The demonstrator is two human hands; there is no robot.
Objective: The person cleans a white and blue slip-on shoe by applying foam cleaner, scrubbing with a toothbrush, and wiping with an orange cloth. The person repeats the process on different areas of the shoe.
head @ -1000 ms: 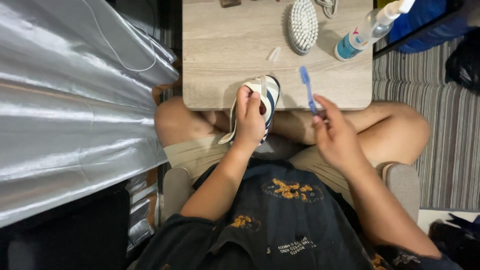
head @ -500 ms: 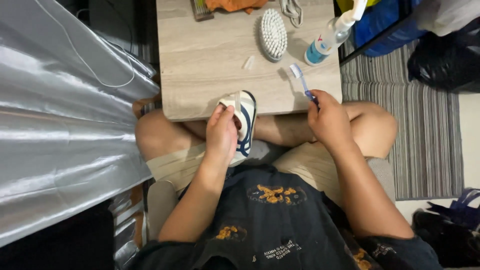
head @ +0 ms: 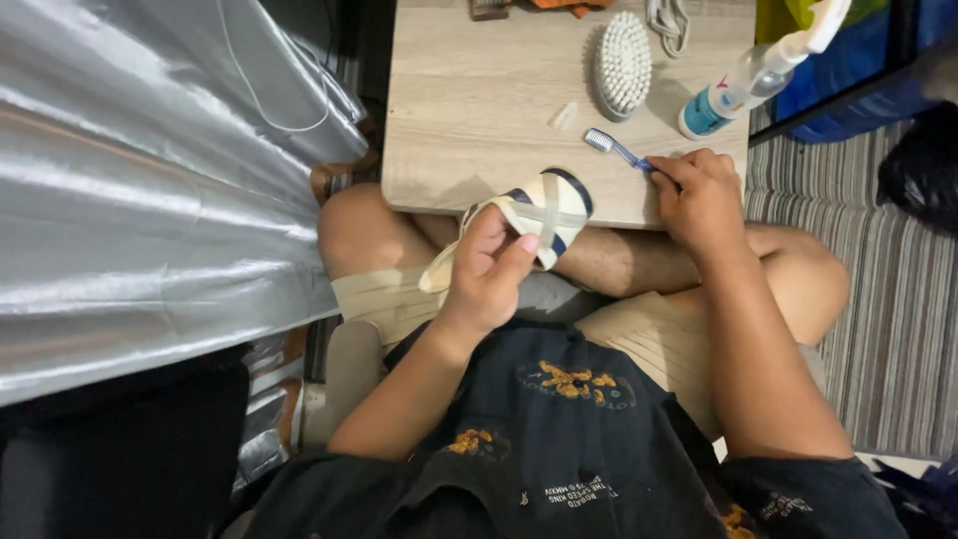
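Left hand [head: 489, 274]: fingers clenched around a cream and navy shoe [head: 534, 215], sole side toward the camera. The shoe sits at the near edge of the bench [head: 469, 120], its toe overlapping that edge, its heel over the person's lap.

Right hand [head: 699, 200]: fingers grasping the handle of a blue toothbrush [head: 616, 150]. The bristle head lies on the bench surface, pointing away from the hand, just beside the shoe toe but apart from it. The hand rests at the near right corner of the bench.

Open room: the left and centre of the bench top is bare wood, apart from a small pale scrap [head: 564, 115] near the middle. To the left, a silver sheet [head: 150, 190] hangs close to the bench edge. To the right lies a striped rug [head: 878, 329].

Containers: a spray bottle [head: 743, 85] with a blue base lies tilted at the right edge; contents cannot be told. A white oval scrub brush [head: 622, 62] lies bristles-up between the bottle and the bare area.
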